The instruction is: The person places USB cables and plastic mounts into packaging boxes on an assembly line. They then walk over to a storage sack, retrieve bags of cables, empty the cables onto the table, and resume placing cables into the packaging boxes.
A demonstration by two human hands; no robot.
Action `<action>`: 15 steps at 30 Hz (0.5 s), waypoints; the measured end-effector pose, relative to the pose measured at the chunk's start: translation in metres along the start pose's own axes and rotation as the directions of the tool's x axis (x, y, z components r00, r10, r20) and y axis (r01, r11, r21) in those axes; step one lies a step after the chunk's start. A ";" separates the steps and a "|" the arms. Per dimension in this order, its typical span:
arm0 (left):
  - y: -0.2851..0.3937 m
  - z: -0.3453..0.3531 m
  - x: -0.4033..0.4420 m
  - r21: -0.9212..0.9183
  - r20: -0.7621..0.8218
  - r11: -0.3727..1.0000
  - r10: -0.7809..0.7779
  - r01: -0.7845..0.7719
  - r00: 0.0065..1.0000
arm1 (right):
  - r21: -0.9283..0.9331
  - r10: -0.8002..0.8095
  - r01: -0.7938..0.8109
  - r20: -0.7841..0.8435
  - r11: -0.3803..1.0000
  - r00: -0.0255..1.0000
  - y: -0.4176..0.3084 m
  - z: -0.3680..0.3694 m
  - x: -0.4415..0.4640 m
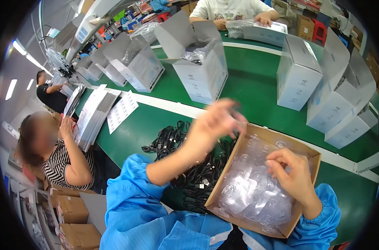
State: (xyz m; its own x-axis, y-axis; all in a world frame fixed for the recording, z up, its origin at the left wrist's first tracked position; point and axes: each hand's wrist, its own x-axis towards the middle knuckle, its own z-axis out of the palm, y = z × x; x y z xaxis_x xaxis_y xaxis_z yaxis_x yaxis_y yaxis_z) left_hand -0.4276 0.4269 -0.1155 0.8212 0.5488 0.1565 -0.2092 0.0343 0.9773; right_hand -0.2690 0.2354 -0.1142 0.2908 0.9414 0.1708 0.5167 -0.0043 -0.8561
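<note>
My left hand (219, 121) is raised over the far left corner of an open cardboard tray (228, 176), its fingers smeared by motion. Clear plastic pieces (256, 183) with moulded round shapes fill the tray in a loose heap. Over the right part of this heap, my right hand (292, 175) has thumb and fingertips drawn together; whatever lies between them is too transparent to make out. Left of the tray, partly under my left forearm, is a pile of black cables (202, 177) with metal plugs.
Beyond a white rail (168, 103), open white boxes (201, 79) and a closed white box (298, 75) stand on a green surface. Stacked flat cartons (91, 114) and a printed sheet (122, 111) lie left. One person sits opposite, another at left in a striped shirt.
</note>
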 end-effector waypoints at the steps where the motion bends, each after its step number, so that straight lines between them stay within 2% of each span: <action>1: 0.007 -0.025 0.010 0.092 -0.101 0.987 0.144 -0.135 0.984 | 0.004 0.000 0.000 0.002 1.000 1.000 0.000 0.001 0.001; 2: 0.016 -0.055 0.020 0.262 -0.244 0.931 0.320 -0.256 0.915 | 0.009 0.001 -0.001 0.004 1.000 1.000 0.000 0.001 0.001; 3: 0.032 -0.085 0.030 0.394 -0.251 0.830 0.510 -0.394 0.823 | 0.015 0.005 -0.005 0.009 1.000 1.000 0.000 0.002 0.002; 4: 0.050 -0.116 0.039 0.512 -0.372 0.766 0.606 -0.389 0.703 | 0.019 0.009 -0.009 0.014 1.000 1.000 0.001 0.003 0.003; 5: 0.066 -0.159 0.052 0.641 -0.417 0.674 0.708 -0.369 0.570 | 0.023 0.013 -0.013 0.017 1.000 1.000 0.001 0.004 0.003; 6: 0.079 -0.212 0.064 0.745 -0.291 0.512 0.827 -0.428 0.481 | 0.026 0.017 -0.018 0.019 1.000 1.000 0.001 0.004 0.004; 7: 0.097 -0.253 0.071 0.880 -0.241 0.386 0.866 -0.277 0.439 | 0.029 0.024 -0.025 0.021 0.999 0.999 0.002 0.005 0.005; 8: 0.109 -0.281 0.074 0.926 -0.180 0.295 0.893 -0.236 0.412 | 0.031 0.030 -0.031 0.020 0.999 0.999 0.002 0.006 0.006; 9: 0.116 -0.300 0.073 0.926 -0.178 0.294 0.895 -0.239 0.409 | 0.033 0.038 -0.039 0.020 0.999 0.999 0.002 0.007 0.007; 11: 0.125 -0.331 0.068 0.973 -0.213 0.137 0.847 0.187 0.488 | 0.034 0.054 -0.054 0.019 0.998 0.998 0.003 0.009 0.009; 12: 0.124 -0.340 0.065 0.973 -0.213 0.138 0.847 0.186 0.486 | 0.031 0.053 -0.053 0.017 0.998 0.998 0.003 0.011 0.009; 15: 0.119 -0.359 0.056 0.956 -0.276 0.143 0.731 0.256 0.624 | 0.038 0.051 -0.052 0.020 0.998 0.998 0.003 0.013 0.011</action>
State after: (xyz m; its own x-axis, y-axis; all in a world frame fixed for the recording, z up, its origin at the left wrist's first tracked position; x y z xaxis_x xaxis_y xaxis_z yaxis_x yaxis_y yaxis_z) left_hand -0.5969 0.7619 -0.0416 0.2132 0.5984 0.7723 0.6882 -0.6531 0.3161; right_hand -0.2743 0.2504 -0.1214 0.3006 0.9465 0.1170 0.4697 -0.0402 -0.8819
